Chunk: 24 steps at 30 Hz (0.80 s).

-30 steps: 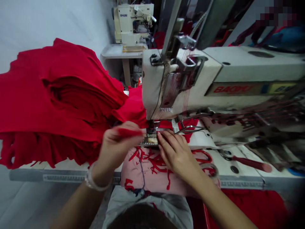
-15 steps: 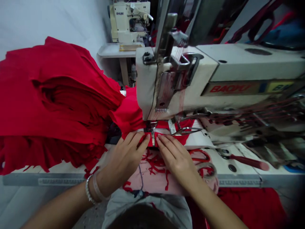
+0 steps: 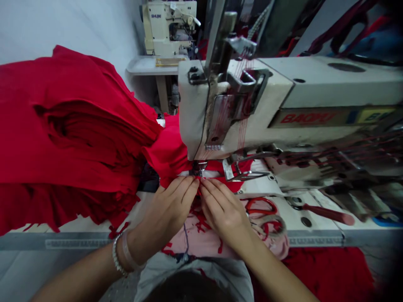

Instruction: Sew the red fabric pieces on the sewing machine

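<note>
My left hand (image 3: 170,207) and my right hand (image 3: 220,209) lie side by side in front of the presser foot (image 3: 199,167) of a white sewing machine (image 3: 283,92). The fingers of both hands are stretched out. Their tips press a small piece of red fabric (image 3: 166,153) flat at the needle. The fabric runs back and left from under the foot. A beaded bracelet sits on my left wrist.
A tall stack of red fabric pieces (image 3: 69,126) fills the left of the table. Red-handled scissors (image 3: 261,205) and a red-handled screwdriver (image 3: 327,213) lie to the right of my hands. A pink cloth (image 3: 204,241) with red thread scraps covers my lap. Another sewing machine (image 3: 168,27) stands behind.
My left hand, which pinched a red strip a second ago, has laid it down and now presses flat beside the right hand; both moved closer to the foot.
</note>
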Available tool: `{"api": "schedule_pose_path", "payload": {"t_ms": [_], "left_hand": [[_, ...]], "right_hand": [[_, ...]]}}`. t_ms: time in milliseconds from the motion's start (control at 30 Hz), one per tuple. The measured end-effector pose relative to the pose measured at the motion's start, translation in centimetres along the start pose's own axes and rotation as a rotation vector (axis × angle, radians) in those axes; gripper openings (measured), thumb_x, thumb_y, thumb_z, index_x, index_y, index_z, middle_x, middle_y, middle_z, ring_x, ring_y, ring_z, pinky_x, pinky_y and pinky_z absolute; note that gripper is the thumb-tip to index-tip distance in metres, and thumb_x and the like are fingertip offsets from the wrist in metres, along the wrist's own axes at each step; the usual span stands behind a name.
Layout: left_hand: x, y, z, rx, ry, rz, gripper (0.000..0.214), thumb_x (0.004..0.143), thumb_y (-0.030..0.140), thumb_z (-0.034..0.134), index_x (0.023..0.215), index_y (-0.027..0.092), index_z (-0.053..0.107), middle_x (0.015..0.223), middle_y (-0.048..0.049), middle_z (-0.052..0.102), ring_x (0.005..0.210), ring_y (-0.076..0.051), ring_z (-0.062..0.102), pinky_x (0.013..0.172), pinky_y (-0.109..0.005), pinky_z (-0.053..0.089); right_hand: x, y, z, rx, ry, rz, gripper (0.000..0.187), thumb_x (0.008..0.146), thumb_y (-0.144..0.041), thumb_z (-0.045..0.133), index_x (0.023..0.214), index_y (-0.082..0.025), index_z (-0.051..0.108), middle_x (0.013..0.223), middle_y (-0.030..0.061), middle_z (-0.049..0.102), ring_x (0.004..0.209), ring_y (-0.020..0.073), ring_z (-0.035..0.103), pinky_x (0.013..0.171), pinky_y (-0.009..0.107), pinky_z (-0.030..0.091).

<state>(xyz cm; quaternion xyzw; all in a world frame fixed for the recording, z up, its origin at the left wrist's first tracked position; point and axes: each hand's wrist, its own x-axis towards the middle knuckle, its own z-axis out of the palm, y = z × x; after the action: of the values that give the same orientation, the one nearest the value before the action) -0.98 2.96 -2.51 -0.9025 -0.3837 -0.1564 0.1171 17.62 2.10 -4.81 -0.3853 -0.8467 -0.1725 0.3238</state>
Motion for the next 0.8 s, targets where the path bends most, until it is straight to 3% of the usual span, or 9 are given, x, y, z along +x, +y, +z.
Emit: {"api": "schedule_pose_path", "payload": {"t_ms": [533,800], "left_hand": [[0.1,-0.7,0.1,-0.010,0.004,-0.010,0.043,0.096,0.009,0.034,0.135,0.009,0.052,0.131,-0.0149,0.058,0.118,-0.026,0.053,0.088,-0.038,0.050],[0.1,-1.1,0.6,-0.021,0.006,-0.003,0.041,0.095,0.010,0.036,0.132,0.006,0.052,0.132,-0.0177,0.057,0.123,-0.029,0.051,0.098,-0.042,0.047]], "right_hand": [[0.9,0.2,-0.2,-0.002,-0.019,0.063,0.028,0.090,-0.011,0.052,0.114,-0.005,0.067,0.113,0.0148,0.069,0.107,0.0261,0.059,0.088,0.040,0.055],[1.2,0.7,0.6,0.022,-0.035,0.102,0.031,0.091,-0.012,0.049,0.118,-0.007,0.065,0.113,0.0158,0.068,0.112,0.0259,0.060,0.087,0.040,0.057]]}}
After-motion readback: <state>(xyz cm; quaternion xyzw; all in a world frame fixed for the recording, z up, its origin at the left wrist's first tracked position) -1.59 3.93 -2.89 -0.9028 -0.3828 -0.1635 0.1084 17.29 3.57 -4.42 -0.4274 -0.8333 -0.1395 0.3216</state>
